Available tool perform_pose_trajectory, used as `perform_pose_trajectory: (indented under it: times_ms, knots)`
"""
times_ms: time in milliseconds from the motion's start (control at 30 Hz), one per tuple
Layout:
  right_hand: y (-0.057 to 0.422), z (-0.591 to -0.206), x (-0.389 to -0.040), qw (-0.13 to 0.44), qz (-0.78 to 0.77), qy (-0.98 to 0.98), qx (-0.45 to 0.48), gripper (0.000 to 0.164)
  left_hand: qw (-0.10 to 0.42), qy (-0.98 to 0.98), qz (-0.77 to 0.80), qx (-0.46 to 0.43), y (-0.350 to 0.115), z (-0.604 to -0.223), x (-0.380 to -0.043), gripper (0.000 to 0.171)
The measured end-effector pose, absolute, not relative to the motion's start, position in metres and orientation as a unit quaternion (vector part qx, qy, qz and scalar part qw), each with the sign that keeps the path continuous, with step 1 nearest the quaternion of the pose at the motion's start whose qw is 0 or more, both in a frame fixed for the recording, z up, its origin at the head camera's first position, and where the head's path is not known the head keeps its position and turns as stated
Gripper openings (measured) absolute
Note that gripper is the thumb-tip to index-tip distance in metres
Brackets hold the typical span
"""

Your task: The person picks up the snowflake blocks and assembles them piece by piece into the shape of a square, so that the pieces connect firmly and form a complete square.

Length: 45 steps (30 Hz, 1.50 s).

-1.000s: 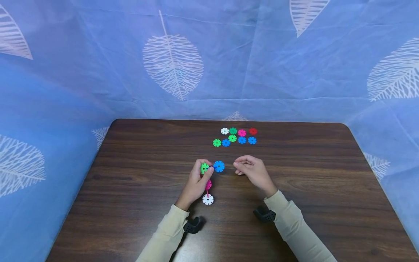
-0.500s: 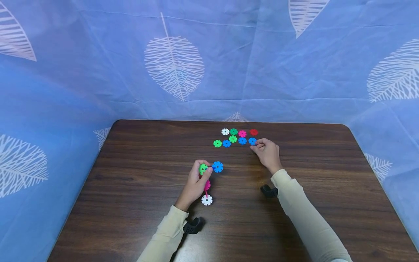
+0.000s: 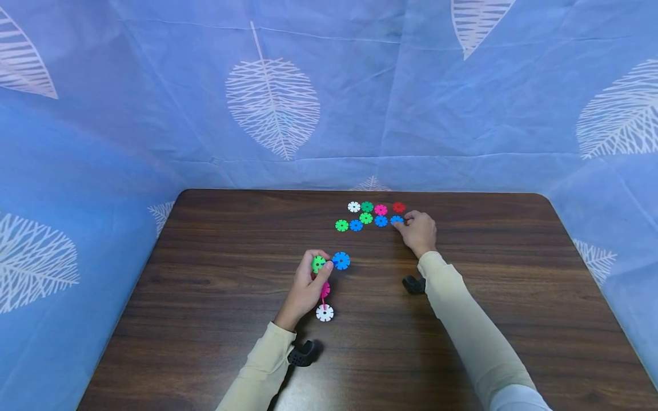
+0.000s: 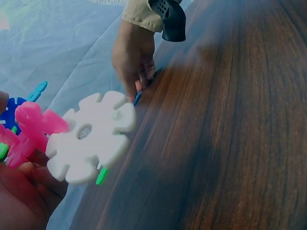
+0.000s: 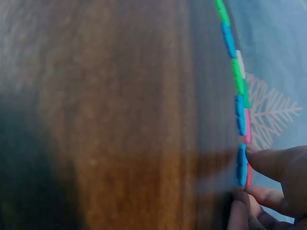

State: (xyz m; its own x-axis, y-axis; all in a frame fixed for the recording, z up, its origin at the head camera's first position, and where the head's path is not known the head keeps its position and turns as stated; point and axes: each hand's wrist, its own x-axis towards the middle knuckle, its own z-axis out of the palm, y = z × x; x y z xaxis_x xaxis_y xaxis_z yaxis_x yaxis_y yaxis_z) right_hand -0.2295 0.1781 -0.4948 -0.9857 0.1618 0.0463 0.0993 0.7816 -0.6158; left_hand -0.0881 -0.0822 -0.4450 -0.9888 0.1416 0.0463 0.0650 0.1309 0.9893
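My left hand [image 3: 304,287] holds a joined chain of notched plastic building discs above the table. In it, a green disc [image 3: 318,264] shows between thumb and fingers, and a light blue disc [image 3: 341,261] sticks out to the right. Below hang a pink disc [image 3: 326,290] and a white disc [image 3: 324,313], the latter large in the left wrist view; the palm hides part of the chain. At the right end of the front row, my right hand [image 3: 420,233] pinches a blue disc [image 5: 242,165] by its edges, thumb and finger on opposite sides.
Loose discs lie close together near the table's [image 3: 231,228] far edge: among them a white disc [image 3: 353,206], a red disc [image 3: 398,206] and a light green disc [image 3: 341,225]. Behind hangs a blue cloth [image 3: 360,103] with leaf prints.
My right hand has gone from beside the chain out to the far right blue disc, and its fingers have closed in on it. The left hand keeps holding the chain in nearly the same place.
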Motion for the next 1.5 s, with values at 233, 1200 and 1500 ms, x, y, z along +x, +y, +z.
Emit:
perform_pose_trajectory:
  times_ms: [233,1200,1500]
  knots:
    - [0.174,-0.497,-0.233,0.047,0.303,-0.949,-0.078,0.034,0.038,0.747,0.661,0.065,-0.082,-0.446,-0.089,0.022]
    - [0.19,-0.484,-0.211,-0.088,0.437,-0.894,-0.051,0.028,0.038,0.736,0.674,0.052,-0.082,-0.447,-0.093,0.023]
    - [0.178,-0.479,-0.181,-0.148,0.486,-0.861,0.008,0.03,0.039,0.747,0.66,0.063,-0.083,-0.444,-0.092,0.022]
